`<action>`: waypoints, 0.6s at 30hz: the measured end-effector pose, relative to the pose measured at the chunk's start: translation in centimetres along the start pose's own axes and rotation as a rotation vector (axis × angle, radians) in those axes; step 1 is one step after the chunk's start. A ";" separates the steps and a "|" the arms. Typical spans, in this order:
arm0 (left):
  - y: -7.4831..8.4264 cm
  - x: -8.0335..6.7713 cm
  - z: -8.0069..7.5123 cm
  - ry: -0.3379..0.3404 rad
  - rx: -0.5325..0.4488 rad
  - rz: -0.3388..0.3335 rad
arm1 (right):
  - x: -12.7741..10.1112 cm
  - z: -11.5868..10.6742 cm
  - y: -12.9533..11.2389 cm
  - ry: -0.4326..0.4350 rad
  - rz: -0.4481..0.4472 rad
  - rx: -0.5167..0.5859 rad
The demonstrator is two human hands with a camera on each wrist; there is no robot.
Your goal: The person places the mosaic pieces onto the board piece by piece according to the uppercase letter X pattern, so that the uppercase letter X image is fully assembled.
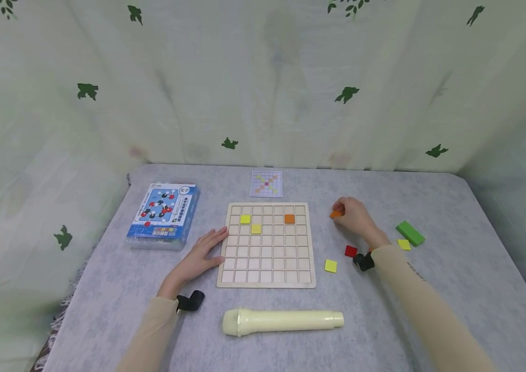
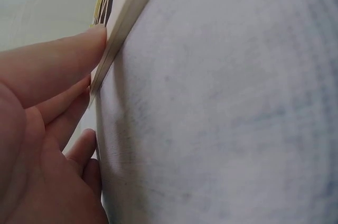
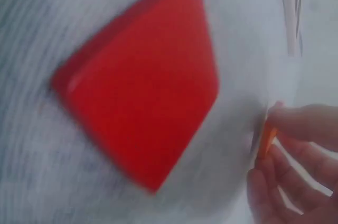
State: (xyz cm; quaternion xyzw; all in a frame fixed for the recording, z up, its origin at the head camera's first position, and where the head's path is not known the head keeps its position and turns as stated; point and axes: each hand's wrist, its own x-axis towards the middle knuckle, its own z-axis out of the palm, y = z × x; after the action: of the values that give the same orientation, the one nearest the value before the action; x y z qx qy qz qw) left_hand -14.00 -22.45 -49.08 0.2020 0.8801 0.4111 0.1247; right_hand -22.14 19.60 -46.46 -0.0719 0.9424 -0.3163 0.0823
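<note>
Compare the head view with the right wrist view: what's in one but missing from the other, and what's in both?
Head only: left hand, boxed kit, pattern card, cream microphone, green block, yellow tiles.

Right wrist only: a close-up of the red tile, including its side face.

Both: that tile, right hand pinching an orange tile, grey tabletop and grid board, apparently just a sliver in the wrist view.
</note>
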 end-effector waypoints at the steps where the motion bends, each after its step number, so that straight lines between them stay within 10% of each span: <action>1: 0.0 0.0 0.0 0.000 0.001 0.002 | 0.0 0.2 -0.5 -0.001 -0.018 0.015; 10: 0.0 0.1 0.0 0.001 -0.006 0.018 | 0.4 3.8 -6.2 -0.148 -0.269 0.096; 18: -0.2 0.1 0.1 0.002 -0.005 0.006 | 1.0 6.6 -9.2 -0.183 -0.393 -0.071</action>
State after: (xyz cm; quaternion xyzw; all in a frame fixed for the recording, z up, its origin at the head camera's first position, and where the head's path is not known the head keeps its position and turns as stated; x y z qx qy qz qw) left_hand -14.13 -22.47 -49.28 0.2042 0.8786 0.4138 0.1231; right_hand -21.01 8.30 -46.15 -0.2856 0.9093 -0.2851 0.1018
